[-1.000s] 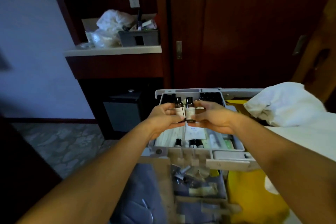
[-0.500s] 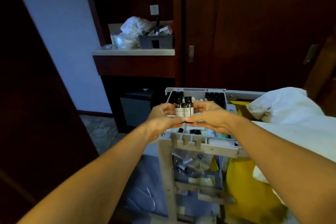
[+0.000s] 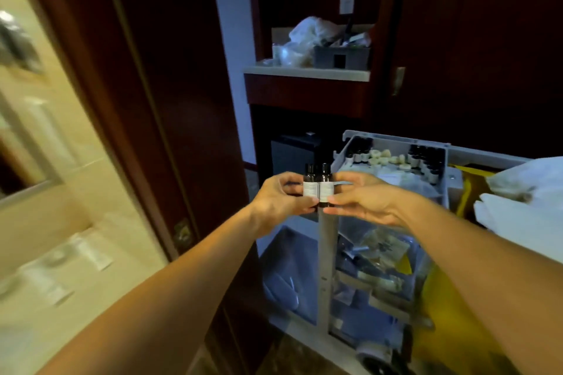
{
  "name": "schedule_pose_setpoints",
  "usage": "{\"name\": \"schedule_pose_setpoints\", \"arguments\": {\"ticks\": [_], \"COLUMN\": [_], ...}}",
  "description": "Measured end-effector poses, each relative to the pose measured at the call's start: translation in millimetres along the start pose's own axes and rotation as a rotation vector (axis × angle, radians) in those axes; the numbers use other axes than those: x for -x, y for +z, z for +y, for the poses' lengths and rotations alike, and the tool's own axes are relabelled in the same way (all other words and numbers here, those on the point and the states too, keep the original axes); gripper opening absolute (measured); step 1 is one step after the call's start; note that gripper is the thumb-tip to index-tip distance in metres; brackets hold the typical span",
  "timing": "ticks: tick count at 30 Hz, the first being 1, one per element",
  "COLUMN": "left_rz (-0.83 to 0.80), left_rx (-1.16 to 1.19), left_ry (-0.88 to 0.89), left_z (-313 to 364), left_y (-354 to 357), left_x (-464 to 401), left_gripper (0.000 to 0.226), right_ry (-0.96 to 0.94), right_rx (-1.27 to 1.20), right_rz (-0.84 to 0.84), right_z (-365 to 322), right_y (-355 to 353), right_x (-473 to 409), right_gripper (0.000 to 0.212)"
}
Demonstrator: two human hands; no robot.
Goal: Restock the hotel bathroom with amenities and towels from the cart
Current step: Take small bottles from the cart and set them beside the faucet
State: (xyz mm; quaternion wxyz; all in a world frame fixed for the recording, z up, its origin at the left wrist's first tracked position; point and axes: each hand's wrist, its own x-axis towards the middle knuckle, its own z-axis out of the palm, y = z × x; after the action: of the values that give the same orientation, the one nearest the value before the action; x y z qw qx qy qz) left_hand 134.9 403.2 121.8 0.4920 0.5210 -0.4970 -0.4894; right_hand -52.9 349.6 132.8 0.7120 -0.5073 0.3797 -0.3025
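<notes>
Two small dark amenity bottles (image 3: 318, 189) with white labels stand upright side by side, held between both hands at mid-frame. My left hand (image 3: 280, 201) grips them from the left and my right hand (image 3: 362, 199) pinches them from the right. They are held to the left of the grey housekeeping cart (image 3: 396, 146), whose top tray holds several more dark bottles (image 3: 426, 161) and small pale items. White towels (image 3: 524, 195) lie on the cart at the right edge.
A dark wooden door frame (image 3: 146, 119) stands at the left, with the bright, blurred bathroom (image 3: 45, 192) beyond it. Behind the cart is a counter shelf (image 3: 307, 71) with a grey caddy and plastic bags. A yellow bag (image 3: 451, 313) hangs on the cart's right side.
The view has swung left, bringing the door frame and bathroom into sight. Both hands have carried the two bottles away from over the cart's tray, leftward toward the doorway.
</notes>
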Motion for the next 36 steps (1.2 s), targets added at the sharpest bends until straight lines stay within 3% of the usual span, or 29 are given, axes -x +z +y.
{"name": "schedule_pose_setpoints", "arguments": {"ticks": [10,15,19,23,28,32,36], "left_rz": [0.140,0.188,0.252,0.276,0.349,0.427,0.466], "left_rx": [-0.097,0.021,0.091,0.141,0.038,0.034,0.100], "left_ry": [0.039,0.038,0.003,-0.031,-0.026,-0.008,-0.011], "left_z": [1,2,2,-2,-10,-21,-31], "left_y": [-84,-135,-177,-222,-276,-319,-357], "left_x": [84,137,180,226,279,318,348], "left_gripper": [0.032,0.032,0.044,0.042,0.047,0.034,0.030], "right_ry": [-0.023,-0.030,-0.053,-0.070,-0.072,-0.014,-0.013], "right_rx": [0.214,0.344,0.287,0.297,0.275,0.273,0.284], "right_rz": [-0.137,-0.183,-0.210,-0.246,-0.316,-0.458,-0.496], "right_z": [11,24,34,51,75,92,106], "right_y": [111,176,238,302,376,429,477], "right_x": [-2,3,9,12,9,7,4], "right_gripper": [0.041,0.040,0.047,0.039,0.051,0.050,0.042]}}
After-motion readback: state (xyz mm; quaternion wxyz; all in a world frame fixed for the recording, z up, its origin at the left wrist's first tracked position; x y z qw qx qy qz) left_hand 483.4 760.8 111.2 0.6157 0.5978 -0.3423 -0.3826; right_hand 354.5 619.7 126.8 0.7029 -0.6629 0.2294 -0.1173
